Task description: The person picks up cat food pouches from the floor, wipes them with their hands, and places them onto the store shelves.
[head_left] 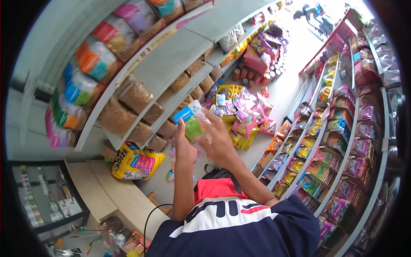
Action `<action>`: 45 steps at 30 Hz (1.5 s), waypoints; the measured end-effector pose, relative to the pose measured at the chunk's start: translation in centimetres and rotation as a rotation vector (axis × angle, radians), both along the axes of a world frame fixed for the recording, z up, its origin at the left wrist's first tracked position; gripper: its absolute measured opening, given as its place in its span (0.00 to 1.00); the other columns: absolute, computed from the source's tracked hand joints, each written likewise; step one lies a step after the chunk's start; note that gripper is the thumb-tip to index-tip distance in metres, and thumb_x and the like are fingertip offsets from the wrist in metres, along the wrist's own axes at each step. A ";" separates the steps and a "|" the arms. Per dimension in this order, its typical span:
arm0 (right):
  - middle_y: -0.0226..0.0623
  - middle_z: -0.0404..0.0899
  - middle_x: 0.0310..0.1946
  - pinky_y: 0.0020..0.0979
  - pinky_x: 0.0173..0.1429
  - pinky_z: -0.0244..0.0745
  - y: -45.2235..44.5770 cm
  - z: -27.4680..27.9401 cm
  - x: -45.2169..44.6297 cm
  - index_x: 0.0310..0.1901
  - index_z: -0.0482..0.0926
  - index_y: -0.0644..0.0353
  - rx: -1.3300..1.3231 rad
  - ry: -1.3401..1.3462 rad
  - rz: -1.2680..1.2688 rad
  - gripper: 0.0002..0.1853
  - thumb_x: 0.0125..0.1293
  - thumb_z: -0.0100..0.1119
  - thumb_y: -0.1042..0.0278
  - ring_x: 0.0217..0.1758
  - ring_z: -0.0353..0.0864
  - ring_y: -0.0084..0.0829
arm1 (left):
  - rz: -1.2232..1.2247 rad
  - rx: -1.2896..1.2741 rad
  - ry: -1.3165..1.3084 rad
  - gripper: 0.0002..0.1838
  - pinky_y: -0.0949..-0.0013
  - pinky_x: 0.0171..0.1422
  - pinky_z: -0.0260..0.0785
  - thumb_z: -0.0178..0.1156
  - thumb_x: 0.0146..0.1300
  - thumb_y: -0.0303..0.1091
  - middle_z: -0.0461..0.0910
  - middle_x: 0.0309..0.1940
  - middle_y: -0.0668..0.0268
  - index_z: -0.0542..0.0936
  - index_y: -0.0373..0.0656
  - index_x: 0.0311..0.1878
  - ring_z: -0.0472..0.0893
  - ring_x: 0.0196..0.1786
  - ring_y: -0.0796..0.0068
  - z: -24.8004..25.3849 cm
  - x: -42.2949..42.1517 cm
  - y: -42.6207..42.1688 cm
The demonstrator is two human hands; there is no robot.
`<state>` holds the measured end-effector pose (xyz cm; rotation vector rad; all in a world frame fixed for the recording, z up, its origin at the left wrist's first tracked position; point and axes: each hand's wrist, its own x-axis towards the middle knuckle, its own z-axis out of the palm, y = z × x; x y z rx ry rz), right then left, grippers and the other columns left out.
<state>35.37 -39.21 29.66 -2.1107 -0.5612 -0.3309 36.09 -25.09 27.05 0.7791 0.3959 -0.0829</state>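
A small blue and green packet (192, 124) with a whitish upper corner is held up in front of my chest. My left hand (185, 145) grips its left edge, with the thumb lying along the front. At the packet's right side is my right hand (217, 136), its fingers overlapping that edge. Motion smears those fingers, so whether they grip or only brush the packet cannot be told. The print on the packet is too small to read fully.
Bags of brown pellets (125, 107) fill the left shelves. A yellow kitten-food bag (138, 162) stands below, beside a wooden counter (124, 197). Pink and yellow packets (248, 118) are heaped on the floor ahead. Racks of pouches (319, 169) line the right side.
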 end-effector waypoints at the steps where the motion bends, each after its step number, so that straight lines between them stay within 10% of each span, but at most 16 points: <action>1: 0.48 0.63 0.71 0.44 0.70 0.66 0.7 1.0 -0.6 0.70 0.66 0.60 -0.004 -0.027 0.006 0.31 0.71 0.56 0.52 0.70 0.69 0.43 | 0.006 -0.004 -0.027 0.25 0.64 0.62 0.71 0.46 0.77 0.53 0.79 0.55 0.64 0.75 0.41 0.60 0.80 0.56 0.71 1.1 -0.5 0.2; 4: 0.48 0.44 0.79 0.54 0.81 0.31 2.5 3.6 -2.5 0.77 0.53 0.56 -0.208 -0.091 0.171 0.38 0.73 0.44 0.43 0.82 0.39 0.51 | 0.054 -0.258 -0.077 0.26 0.62 0.64 0.70 0.43 0.78 0.53 0.78 0.59 0.63 0.72 0.41 0.63 0.79 0.59 0.69 6.2 -2.7 -1.0; 8: 0.49 0.38 0.80 0.58 0.80 0.22 2.8 8.3 0.5 0.78 0.50 0.54 -0.347 -0.264 0.119 0.40 0.73 0.36 0.36 0.84 0.30 0.47 | -0.012 -0.085 -0.235 0.27 0.59 0.67 0.69 0.42 0.78 0.54 0.77 0.60 0.62 0.71 0.42 0.65 0.78 0.61 0.67 7.4 -5.8 -0.5; 16: 0.50 0.37 0.80 0.56 0.80 0.22 4.3 11.8 3.4 0.78 0.48 0.54 -0.347 -0.090 -0.135 0.40 0.75 0.24 0.32 0.83 0.30 0.51 | -0.120 -0.247 -0.213 0.26 0.54 0.69 0.67 0.44 0.77 0.53 0.78 0.59 0.60 0.71 0.43 0.65 0.78 0.62 0.64 11.5 -10.6 1.8; 19: 0.51 0.41 0.79 0.53 0.81 0.30 4.6 12.7 2.3 0.78 0.49 0.54 -0.073 -0.041 0.038 0.40 0.75 0.27 0.33 0.83 0.34 0.51 | -0.072 -0.295 -0.222 0.26 0.54 0.69 0.67 0.44 0.77 0.53 0.78 0.59 0.59 0.70 0.43 0.66 0.78 0.62 0.63 10.9 -11.2 2.8; 25: 0.51 0.46 0.78 0.50 0.81 0.40 6.2 13.3 -5.8 0.77 0.51 0.55 -0.359 -0.419 0.582 0.41 0.75 0.30 0.32 0.83 0.41 0.48 | 0.146 -0.243 -0.191 0.26 0.53 0.70 0.67 0.43 0.78 0.52 0.78 0.59 0.59 0.69 0.43 0.66 0.78 0.62 0.62 8.9 -11.5 4.2; 29: 0.50 0.47 0.78 0.49 0.81 0.41 5.9 12.4 -5.3 0.77 0.51 0.55 -0.480 -0.340 0.749 0.43 0.73 0.32 0.30 0.82 0.42 0.46 | -0.073 -0.592 -0.662 0.25 0.54 0.73 0.62 0.42 0.78 0.49 0.78 0.59 0.60 0.72 0.39 0.64 0.77 0.62 0.61 9.2 -11.6 4.7; 34: 0.50 0.44 0.79 0.50 0.82 0.38 3.5 14.3 1.6 0.78 0.47 0.54 -0.664 -0.331 0.572 0.46 0.71 0.27 0.26 0.82 0.42 0.46 | 0.027 -0.379 -0.236 0.23 0.54 0.69 0.68 0.42 0.78 0.49 0.78 0.59 0.59 0.69 0.44 0.66 0.78 0.62 0.63 9.6 -11.4 2.9; 37: 0.49 0.42 0.80 0.51 0.81 0.37 2.6 12.7 3.6 0.79 0.44 0.53 -0.514 0.007 0.464 0.47 0.70 0.22 0.23 0.83 0.41 0.47 | -0.002 -0.244 -0.267 0.24 0.55 0.70 0.67 0.41 0.78 0.49 0.78 0.59 0.59 0.67 0.46 0.68 0.78 0.62 0.63 11.1 -11.8 0.9; 40: 0.50 0.40 0.80 0.44 0.82 0.32 3.9 10.2 2.7 0.78 0.44 0.59 0.322 0.516 0.579 0.43 0.75 0.21 0.31 0.83 0.36 0.48 | 0.358 -0.272 -0.153 0.26 0.57 0.72 0.65 0.40 0.78 0.51 0.75 0.62 0.60 0.63 0.48 0.71 0.76 0.64 0.64 12.2 -10.3 -0.7; 45: 0.53 0.40 0.79 0.48 0.82 0.31 7.3 7.7 -2.4 0.77 0.48 0.61 0.206 0.336 0.569 0.40 0.77 0.24 0.35 0.83 0.35 0.51 | 0.461 -0.152 -0.581 0.33 0.54 0.80 0.52 0.44 0.77 0.54 0.64 0.73 0.57 0.52 0.51 0.78 0.66 0.74 0.63 6.5 -5.2 -1.2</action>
